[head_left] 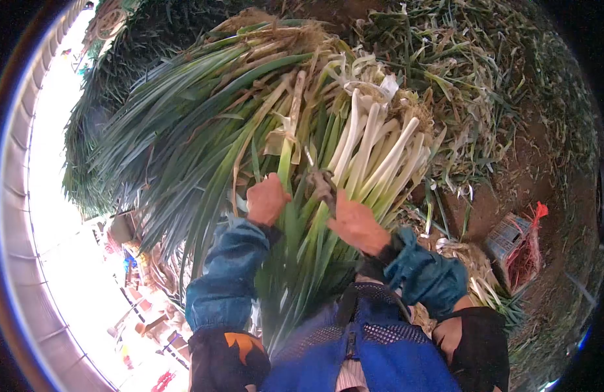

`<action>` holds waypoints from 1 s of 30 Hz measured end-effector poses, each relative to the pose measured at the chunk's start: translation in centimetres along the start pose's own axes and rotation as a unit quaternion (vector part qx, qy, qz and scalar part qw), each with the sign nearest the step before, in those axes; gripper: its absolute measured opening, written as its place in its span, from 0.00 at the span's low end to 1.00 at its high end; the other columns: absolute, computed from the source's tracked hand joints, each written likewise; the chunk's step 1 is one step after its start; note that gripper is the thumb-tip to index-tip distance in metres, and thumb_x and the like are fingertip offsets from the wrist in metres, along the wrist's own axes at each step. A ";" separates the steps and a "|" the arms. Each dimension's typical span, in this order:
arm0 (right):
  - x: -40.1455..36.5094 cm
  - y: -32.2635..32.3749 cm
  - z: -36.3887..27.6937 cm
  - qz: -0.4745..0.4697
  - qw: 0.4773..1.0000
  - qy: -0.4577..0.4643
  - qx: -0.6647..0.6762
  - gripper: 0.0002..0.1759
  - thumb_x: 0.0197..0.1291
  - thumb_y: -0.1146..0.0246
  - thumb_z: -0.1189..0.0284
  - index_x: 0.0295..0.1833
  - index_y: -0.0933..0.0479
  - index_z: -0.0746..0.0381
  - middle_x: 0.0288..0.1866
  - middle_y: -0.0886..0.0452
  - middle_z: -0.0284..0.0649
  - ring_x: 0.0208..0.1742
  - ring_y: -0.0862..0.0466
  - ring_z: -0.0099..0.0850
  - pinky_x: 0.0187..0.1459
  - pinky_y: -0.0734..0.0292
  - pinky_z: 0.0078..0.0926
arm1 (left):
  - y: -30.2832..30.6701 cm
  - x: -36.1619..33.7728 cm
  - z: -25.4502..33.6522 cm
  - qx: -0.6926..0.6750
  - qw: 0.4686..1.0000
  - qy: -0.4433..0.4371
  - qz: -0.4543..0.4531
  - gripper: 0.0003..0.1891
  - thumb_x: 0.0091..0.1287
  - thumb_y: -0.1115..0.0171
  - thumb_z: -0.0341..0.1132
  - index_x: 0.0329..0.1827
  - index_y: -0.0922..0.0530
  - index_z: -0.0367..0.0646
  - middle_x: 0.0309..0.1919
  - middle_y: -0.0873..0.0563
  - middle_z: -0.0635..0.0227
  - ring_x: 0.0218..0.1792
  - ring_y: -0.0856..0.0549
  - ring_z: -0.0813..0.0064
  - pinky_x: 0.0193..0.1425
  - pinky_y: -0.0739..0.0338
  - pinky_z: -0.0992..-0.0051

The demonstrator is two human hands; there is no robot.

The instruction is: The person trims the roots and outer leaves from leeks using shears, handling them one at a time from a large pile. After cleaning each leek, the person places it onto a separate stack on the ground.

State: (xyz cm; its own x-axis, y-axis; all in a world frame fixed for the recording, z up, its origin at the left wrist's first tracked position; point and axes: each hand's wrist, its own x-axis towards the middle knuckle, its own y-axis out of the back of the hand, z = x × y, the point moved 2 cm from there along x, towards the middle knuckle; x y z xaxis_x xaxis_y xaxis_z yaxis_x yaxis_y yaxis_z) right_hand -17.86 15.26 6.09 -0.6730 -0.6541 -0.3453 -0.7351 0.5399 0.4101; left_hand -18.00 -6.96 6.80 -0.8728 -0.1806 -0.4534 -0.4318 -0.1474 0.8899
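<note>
My left hand (pixel 268 199) is closed around the green stalk of a leek (pixel 286 157), whose upper part is wrapped in dry brown leaves. To its right, my right hand (pixel 357 222) grips a small knife (pixel 323 186) by its dark, cloth-wrapped handle, with the short blade pointing up toward the stalk. Peeled leeks (pixel 374 147) with white stems and rooty ends lie just beyond my right hand. A big pile of unpeeled leeks (pixel 184 124) with long green leaves spreads to the upper left.
Leaf scraps (pixel 458 85) cover the ground at the upper right. At the right lies a box-like bundle with red netting (pixel 514 245), near a smaller bunch of leeks (pixel 485 287). A pale curved wall (pixel 27 196) runs along the left, with scattered items beside it.
</note>
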 end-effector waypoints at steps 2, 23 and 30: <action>-3.3 0.7 -2.7 -0.022 1.000 0.014 -0.011 0.35 0.52 0.41 0.64 0.57 0.44 0.76 0.29 0.25 0.59 0.33 0.23 0.57 0.35 0.28 0.48 | -0.1 -1.3 0.1 0.008 0.999 0.013 -0.029 0.20 0.48 0.31 0.40 0.35 0.29 0.36 0.26 0.17 0.51 0.32 0.16 0.52 0.34 0.23 0.59; -0.9 -2.2 -1.7 -0.089 0.990 -0.029 -0.103 0.32 0.52 0.43 0.64 0.54 0.41 0.77 0.28 0.23 0.56 0.34 0.20 0.52 0.33 0.26 0.45 | -9.2 -2.0 -2.2 -0.291 0.944 0.153 0.011 0.21 0.55 0.38 0.45 0.39 0.28 0.34 0.33 0.18 0.45 0.39 0.19 0.46 0.41 0.26 0.56; 0.3 -0.9 -2.6 -0.098 0.985 -0.097 -0.106 0.30 0.50 0.42 0.66 0.53 0.42 0.75 0.30 0.22 0.58 0.34 0.20 0.55 0.36 0.25 0.47 | -8.7 -6.9 -3.6 -0.470 0.864 0.152 -0.093 0.15 0.58 0.41 0.39 0.35 0.24 0.32 0.24 0.22 0.65 0.26 0.23 0.74 0.29 0.30 0.71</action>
State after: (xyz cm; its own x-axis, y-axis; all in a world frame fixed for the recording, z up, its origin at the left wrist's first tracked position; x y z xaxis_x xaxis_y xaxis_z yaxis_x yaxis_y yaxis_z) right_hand -17.16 13.24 7.82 -0.5379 -0.6101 -0.5817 -0.8327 0.2771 0.4794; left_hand -7.40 -7.89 2.05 -0.6466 -0.2947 -0.7036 -0.0578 -0.9008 0.4304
